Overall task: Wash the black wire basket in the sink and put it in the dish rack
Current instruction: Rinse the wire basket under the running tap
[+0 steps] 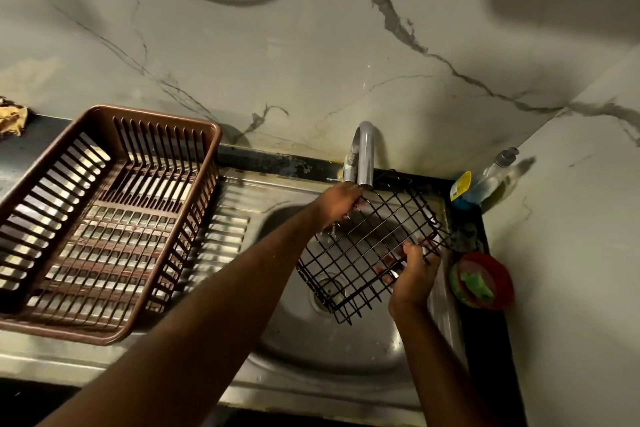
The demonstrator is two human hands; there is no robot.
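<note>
Setting: a dim kitchen corner with pale marble-veined wall tiles behind a steel sink [311, 350] set into a dark counter.
Tap: a curved metal tap [364, 152] rises at the back edge of the sink, its spout just above the basket's far corner.
Black wire basket [363, 246]: held tilted above the sink bowl, over the drain, its open grid facing the camera.
Left hand [341, 203]: fingers curled round the basket's upper left edge, right beneath the tap's spout.
Right hand [414, 276]: grips the basket's lower right side, fingers hooked through the wires.
Dish rack [104, 218]: a brown slatted plastic rack on the draining board left of the bowl, well apart from the basket.
Right of sink: a soap bottle [485, 180] in the corner, and a red bowl [483, 281] holding a green scrubber.
Far left: a patterned cloth [12, 120] on the counter.
</note>
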